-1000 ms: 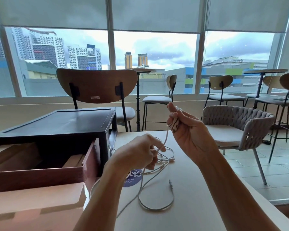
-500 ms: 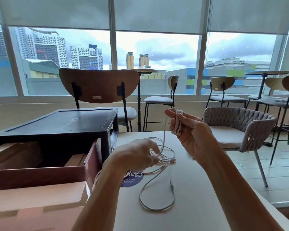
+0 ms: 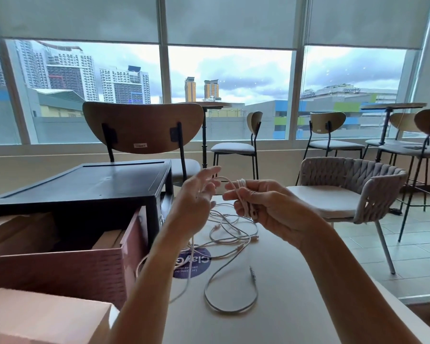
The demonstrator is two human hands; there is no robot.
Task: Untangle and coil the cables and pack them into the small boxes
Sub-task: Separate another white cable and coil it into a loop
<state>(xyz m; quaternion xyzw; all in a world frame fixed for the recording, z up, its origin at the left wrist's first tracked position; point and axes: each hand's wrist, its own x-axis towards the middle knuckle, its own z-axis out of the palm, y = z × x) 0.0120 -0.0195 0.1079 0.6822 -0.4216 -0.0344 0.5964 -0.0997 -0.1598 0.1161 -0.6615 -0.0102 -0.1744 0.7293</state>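
**Cable wound on right hand, loose end led by left**

Cable [image 3: 243,199]: white, wrapped in several turns around the fingers [image 3: 233,194] of the right hand [image 3: 266,207], which are curled shut on the bundle. Hand raised above the table [image 3: 296,294]. One strand arcs off the top of the bundle toward the left hand [image 3: 194,202]. Left fingers spread and loosely apart, the strand passing at the fingertips; whether it is pinched there cannot be told.

Below the hands, the rest of the cable hangs down to the tabletop and lies in a loose tangle [image 3: 231,232], loops overlapping. A grey loop [image 3: 230,306] lies nearer the body, its plug end [image 3: 252,271] free on the surface. A round blue sticker [image 3: 191,265] sits partly under the strands.

Left of the arms: a reddish box [image 3: 60,274], open, with brown cartons inside. A pale box [image 3: 42,316] at the near left corner. Behind them a black wooden case [image 3: 85,184].

Beyond the table: chairs, windows, city skyline.
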